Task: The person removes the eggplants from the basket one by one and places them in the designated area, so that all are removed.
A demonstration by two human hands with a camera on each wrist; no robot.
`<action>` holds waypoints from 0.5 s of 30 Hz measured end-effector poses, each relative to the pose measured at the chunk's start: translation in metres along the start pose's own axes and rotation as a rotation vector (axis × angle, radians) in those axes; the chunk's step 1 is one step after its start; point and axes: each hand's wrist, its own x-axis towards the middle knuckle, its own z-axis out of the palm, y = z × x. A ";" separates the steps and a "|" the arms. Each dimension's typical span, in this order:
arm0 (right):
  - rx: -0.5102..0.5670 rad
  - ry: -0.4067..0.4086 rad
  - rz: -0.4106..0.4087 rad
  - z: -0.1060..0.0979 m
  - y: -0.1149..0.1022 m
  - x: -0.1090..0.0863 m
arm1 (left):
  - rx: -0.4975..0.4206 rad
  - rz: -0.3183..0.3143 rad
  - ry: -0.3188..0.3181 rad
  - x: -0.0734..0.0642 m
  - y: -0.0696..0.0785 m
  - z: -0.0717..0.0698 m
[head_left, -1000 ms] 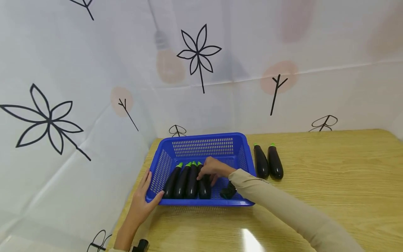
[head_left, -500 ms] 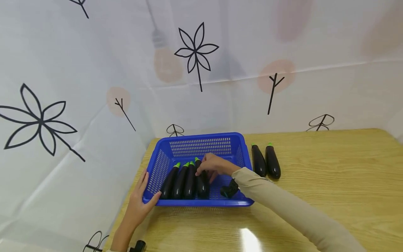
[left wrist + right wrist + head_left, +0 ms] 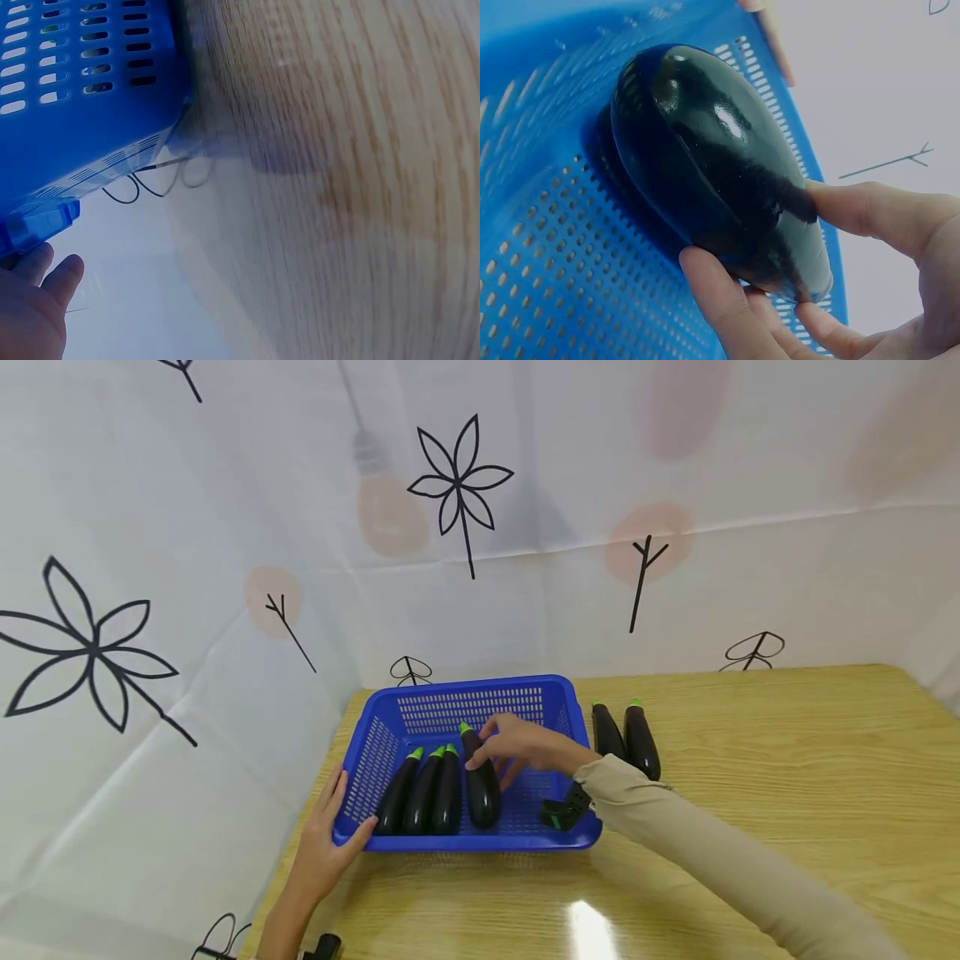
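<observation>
My right hand (image 3: 517, 743) grips a dark, glossy eggplant (image 3: 482, 793) by its upper part, near the green stem end, inside the blue basket (image 3: 480, 842). In the right wrist view, thumb and fingers pinch the narrow end of this eggplant (image 3: 705, 157), and its round end hangs over the basket floor. To its left, three more eggplants (image 3: 422, 793) lie side by side, green stems toward the back. My left hand (image 3: 324, 839) holds the basket's front left corner, thumb over the front rim and fingers along the outer left side. The left wrist view shows two fingertips at the blue rim (image 3: 45, 225).
Two eggplants (image 3: 641, 739) lie on the wooden table (image 3: 780, 760) just right of the basket, partly covered by the right forearm. A white cloth (image 3: 555, 602) with leaf drawings hangs behind the table and on the left. A black wrist device (image 3: 566, 810) sits at the right wrist.
My right hand has drawn the rightmost basket eggplant up and back, away from the other three, leaving a gap beside them. My left hand stays at the basket corner.
</observation>
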 end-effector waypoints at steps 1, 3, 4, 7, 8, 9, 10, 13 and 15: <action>0.003 -0.004 0.002 -0.001 -0.001 -0.002 | -0.001 -0.003 -0.002 0.000 0.001 -0.001; 0.009 -0.013 0.006 -0.004 -0.003 -0.005 | -0.001 -0.006 -0.005 0.001 0.004 -0.002; 0.010 -0.018 0.004 -0.006 -0.004 -0.006 | -0.001 -0.008 -0.006 0.001 0.005 -0.002; 0.020 -0.031 0.000 -0.010 -0.006 -0.010 | -0.004 -0.014 -0.012 0.002 0.008 -0.004; 0.022 -0.034 0.000 -0.011 -0.006 -0.011 | -0.003 -0.018 -0.014 0.003 0.009 -0.004; 0.023 -0.036 -0.002 -0.013 -0.007 -0.013 | -0.002 -0.023 -0.018 0.003 0.010 -0.005; 0.024 -0.040 -0.002 -0.014 -0.007 -0.015 | -0.001 -0.028 -0.021 0.003 0.011 -0.005; 0.023 -0.048 0.003 -0.019 -0.009 -0.020 | 0.000 -0.041 -0.029 0.004 0.012 -0.007; 0.028 -0.056 0.001 -0.022 -0.011 -0.023 | 0.003 -0.046 -0.032 0.004 0.014 -0.008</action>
